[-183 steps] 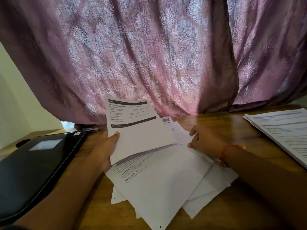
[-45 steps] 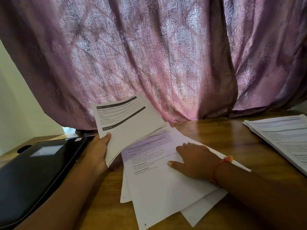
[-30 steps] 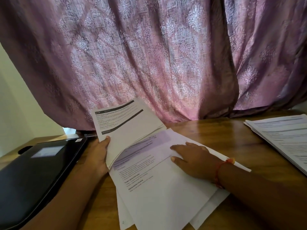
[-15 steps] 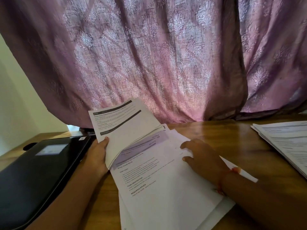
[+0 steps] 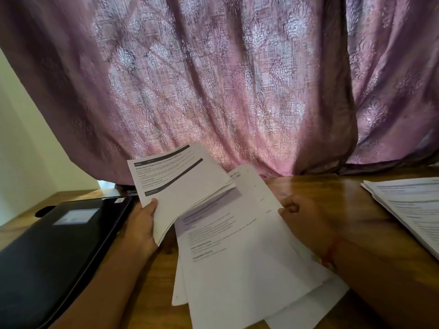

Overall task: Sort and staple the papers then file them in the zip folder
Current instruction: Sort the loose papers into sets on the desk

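- Head view looks down on a wooden worktop [image 5: 316, 186] with a purple curtain [image 5: 213, 79] hanging behind its far edge.
- Left hand [image 5: 142, 224] grips a sorted bundle [image 5: 180, 186] by its near left corner, thumb on top and fingers underneath, lifting it clear of the worktop. Holding it up probably keeps the picked sheets apart from the unsorted ones.
- Loose sheets [image 5: 237, 257] lie fanned and overlapping at the middle of the worktop, reaching towards its near edge. The top one shows a grey header band and lines of print, too blurred to read.
- Right hand [image 5: 301, 222] rests on the right side of that pile with fingers curled. It seems to pinch the edge of a sheet, most likely to peel it off for the bundle, though blur hides the exact contact. A red thread [image 5: 331, 252] circles the wrist.
- Second stack [image 5: 408, 205] of printed pages sits at the right edge, well apart, perhaps a separate set.
- Black zip folder [image 5: 54, 245] lies closed by the left edge, just beside the left forearm, within reach for filing.
- No stapler is visible, and sorting looks unfinished.
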Tool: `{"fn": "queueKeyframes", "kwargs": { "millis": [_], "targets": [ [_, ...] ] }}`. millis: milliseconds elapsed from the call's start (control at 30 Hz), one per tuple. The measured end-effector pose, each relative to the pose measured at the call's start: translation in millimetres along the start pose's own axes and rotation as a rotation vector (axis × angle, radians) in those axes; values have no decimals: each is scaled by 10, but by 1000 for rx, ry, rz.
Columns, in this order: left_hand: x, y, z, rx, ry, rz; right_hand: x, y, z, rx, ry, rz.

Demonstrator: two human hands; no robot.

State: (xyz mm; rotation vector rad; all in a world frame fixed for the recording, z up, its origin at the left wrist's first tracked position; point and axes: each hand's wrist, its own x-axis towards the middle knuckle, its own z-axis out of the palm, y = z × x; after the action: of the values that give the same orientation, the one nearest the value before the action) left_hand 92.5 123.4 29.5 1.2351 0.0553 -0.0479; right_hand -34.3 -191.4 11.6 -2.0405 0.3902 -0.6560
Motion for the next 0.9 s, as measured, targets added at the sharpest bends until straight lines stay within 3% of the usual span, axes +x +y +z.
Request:
{"fn": "queueKeyframes", "kwargs": {
  "millis": [200, 367, 500, 767, 900],
  "targets": [
    [-9, -36, 27, -29, -11, 21, -172, -213, 7, 67, -166, -9],
    [8, -123, 79, -66, 14, 4, -325, -310, 99, 39, -435, -90],
    [29, -136, 66, -101, 29, -51, -396, -273, 137, -292, -554, -304],
    [207, -209, -77, -109, 77, -73, -424, -313, 85, -652, -671, -371],
    [266, -232, -107, -103, 88, -75, -416, -312, 74, -938, -533, -542]
  ]
}}
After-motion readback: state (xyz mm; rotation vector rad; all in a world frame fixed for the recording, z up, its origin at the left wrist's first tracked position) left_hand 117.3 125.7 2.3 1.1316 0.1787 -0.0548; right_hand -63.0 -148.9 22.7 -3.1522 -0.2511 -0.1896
